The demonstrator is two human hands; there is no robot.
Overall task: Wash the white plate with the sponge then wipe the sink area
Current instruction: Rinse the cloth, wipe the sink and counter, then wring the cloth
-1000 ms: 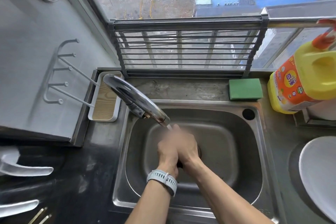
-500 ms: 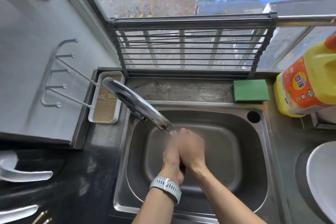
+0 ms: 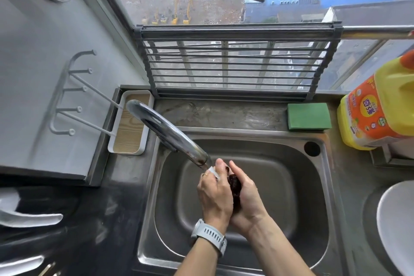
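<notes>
Both hands are meeting over the sink [image 3: 264, 148], just under the tap [image 3: 170, 134] spout; water is running onto the left hand [image 3: 215, 195], which is lying back-up with fingers curled loosely over the right hand [image 3: 246, 195]; a grey watch [image 3: 209, 236] is sitting on the left wrist and a ring on one left finger; the right hand is cupping up against the left, thumb side up, fingers bent narrow; a dark patch is showing between the two palms, and I cannot tell whether it is a held thing or the drain seen through the gap, so the grip of either hand is unclear.

The plate [image 3: 396, 226] is lying on the counter right of the sink, well apart from the hands, cut off by the frame edge; the sponge [image 3: 309, 116] is lying flat, green side up, on the ledge behind the sink's right rear corner, just beside the bottle [image 3: 378, 105], which is yellow with an orange label; neither hand is touching sponge or plate.

A rack [image 3: 237, 63] is standing folded against the window behind the sink; a tray [image 3: 130, 123], white with a wood-look floor, is sitting left of the tap; white hooks [image 3: 71, 92] are sticking out of the left wall.
</notes>
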